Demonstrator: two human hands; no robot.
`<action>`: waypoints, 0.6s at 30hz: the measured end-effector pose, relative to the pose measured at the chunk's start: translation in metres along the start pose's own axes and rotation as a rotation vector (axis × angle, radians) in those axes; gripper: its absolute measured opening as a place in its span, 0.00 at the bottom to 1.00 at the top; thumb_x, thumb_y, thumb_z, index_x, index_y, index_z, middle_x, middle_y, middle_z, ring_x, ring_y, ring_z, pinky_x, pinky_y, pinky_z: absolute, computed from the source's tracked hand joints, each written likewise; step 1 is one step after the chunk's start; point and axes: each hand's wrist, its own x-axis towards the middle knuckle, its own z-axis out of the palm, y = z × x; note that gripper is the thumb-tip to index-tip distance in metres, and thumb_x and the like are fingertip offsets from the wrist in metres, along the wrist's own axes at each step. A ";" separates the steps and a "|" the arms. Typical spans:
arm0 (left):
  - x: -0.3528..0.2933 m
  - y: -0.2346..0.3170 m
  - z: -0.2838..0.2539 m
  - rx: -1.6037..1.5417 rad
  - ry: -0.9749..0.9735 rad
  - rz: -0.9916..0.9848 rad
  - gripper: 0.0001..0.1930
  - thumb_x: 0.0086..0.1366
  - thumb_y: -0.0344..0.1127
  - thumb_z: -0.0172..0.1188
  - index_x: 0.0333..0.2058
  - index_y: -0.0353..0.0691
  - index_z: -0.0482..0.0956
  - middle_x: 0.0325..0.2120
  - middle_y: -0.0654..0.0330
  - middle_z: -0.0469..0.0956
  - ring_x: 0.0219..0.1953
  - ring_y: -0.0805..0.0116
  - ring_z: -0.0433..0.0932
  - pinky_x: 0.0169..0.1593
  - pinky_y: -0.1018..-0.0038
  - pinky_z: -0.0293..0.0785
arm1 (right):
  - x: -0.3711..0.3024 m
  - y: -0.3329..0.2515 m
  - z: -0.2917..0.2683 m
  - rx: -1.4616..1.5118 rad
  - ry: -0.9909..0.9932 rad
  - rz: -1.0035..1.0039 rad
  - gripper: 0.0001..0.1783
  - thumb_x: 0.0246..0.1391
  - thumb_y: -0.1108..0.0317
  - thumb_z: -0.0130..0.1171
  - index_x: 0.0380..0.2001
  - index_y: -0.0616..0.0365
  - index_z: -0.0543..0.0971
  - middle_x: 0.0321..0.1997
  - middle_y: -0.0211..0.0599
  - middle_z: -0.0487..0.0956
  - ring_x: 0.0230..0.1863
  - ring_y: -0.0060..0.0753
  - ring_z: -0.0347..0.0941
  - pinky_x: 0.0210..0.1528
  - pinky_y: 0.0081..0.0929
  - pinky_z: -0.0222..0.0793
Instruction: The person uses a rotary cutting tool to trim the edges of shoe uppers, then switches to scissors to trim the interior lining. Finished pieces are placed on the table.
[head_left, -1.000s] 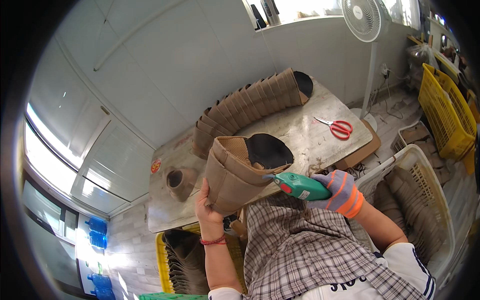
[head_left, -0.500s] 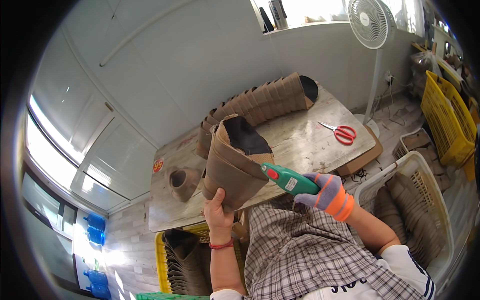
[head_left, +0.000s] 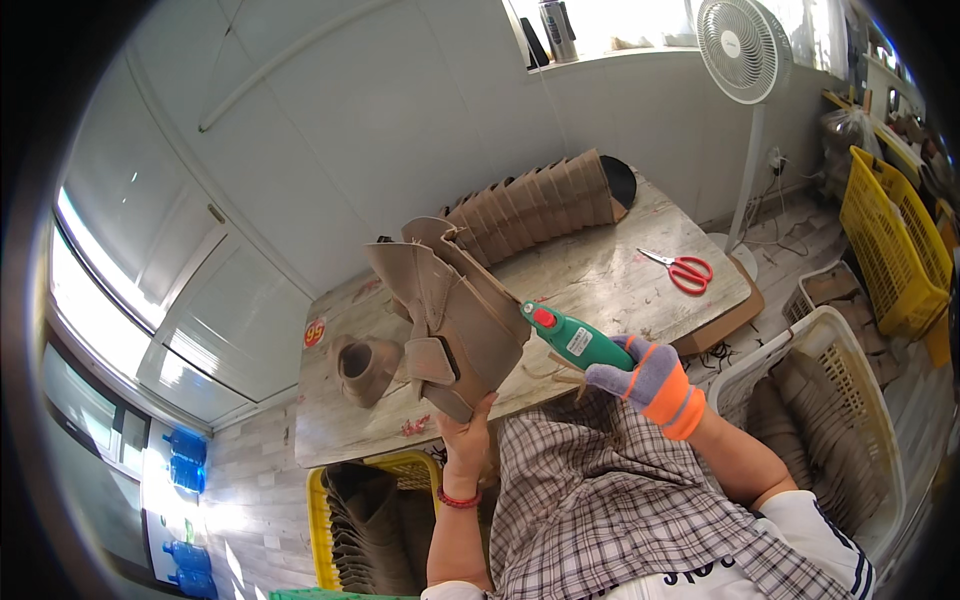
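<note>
A brown boot upper [head_left: 465, 330] with a strap and flap is raised above the near side of the table, gripped from below by my bare left hand [head_left: 466, 440]. My right hand [head_left: 652, 385], in a grey and orange glove, is wrapped round a green handheld electric trimmer [head_left: 580, 342] with a red button. The trimmer's tip is at the right edge of the upper; whether it touches is hard to see. Thin brown scraps [head_left: 568, 374] hang below the tool. Another small brown upper [head_left: 366, 368] stands on the table to the left.
A long row of nested uppers [head_left: 540, 203] lies along the back of the worn table [head_left: 640, 305]. Red-handled scissors [head_left: 685, 270] lie at right. A yellow crate [head_left: 318, 530] and a white basket [head_left: 895, 450] hold more uppers. A fan [head_left: 742, 50] stands behind.
My left hand has turned the boot upper, so its strapped outer side now shows instead of the dark lining. The trimmer has stayed near the upper's right edge, tilting slightly.
</note>
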 end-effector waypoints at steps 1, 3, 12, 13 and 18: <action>-0.001 0.001 0.001 0.070 -0.020 0.051 0.08 0.62 0.27 0.63 0.40 0.33 0.82 0.37 0.56 0.83 0.38 0.65 0.81 0.38 0.67 0.73 | 0.001 -0.002 -0.001 0.004 -0.008 0.030 0.33 0.44 0.44 0.71 0.43 0.62 0.80 0.24 0.34 0.81 0.24 0.20 0.75 0.30 0.21 0.71; -0.007 -0.009 0.001 0.210 -0.056 0.184 0.07 0.60 0.25 0.63 0.38 0.32 0.82 0.35 0.52 0.82 0.36 0.60 0.81 0.38 0.66 0.73 | 0.003 -0.008 -0.002 -0.011 -0.012 0.052 0.31 0.45 0.44 0.70 0.41 0.62 0.81 0.23 0.33 0.80 0.23 0.20 0.74 0.29 0.22 0.71; -0.046 -0.028 0.000 0.423 -0.012 0.413 0.10 0.55 0.20 0.61 0.37 0.33 0.83 0.32 0.48 0.80 0.35 0.44 0.78 0.40 0.59 0.73 | 0.018 -0.007 0.000 0.076 -0.050 0.112 0.27 0.49 0.46 0.69 0.33 0.63 0.79 0.19 0.29 0.76 0.20 0.16 0.70 0.22 0.20 0.65; -0.049 -0.029 -0.006 0.408 0.037 0.380 0.11 0.55 0.21 0.61 0.38 0.33 0.83 0.33 0.47 0.80 0.36 0.44 0.78 0.41 0.58 0.72 | 0.020 -0.001 0.001 0.078 -0.058 0.100 0.27 0.49 0.46 0.68 0.33 0.64 0.78 0.19 0.29 0.76 0.20 0.15 0.70 0.22 0.19 0.64; -0.015 0.013 -0.058 0.880 0.140 0.232 0.13 0.54 0.25 0.64 0.40 0.30 0.81 0.40 0.44 0.78 0.48 0.41 0.71 0.52 0.53 0.65 | -0.007 0.033 -0.020 0.079 0.022 0.202 0.24 0.50 0.55 0.70 0.39 0.66 0.78 0.23 0.26 0.77 0.21 0.14 0.68 0.24 0.16 0.65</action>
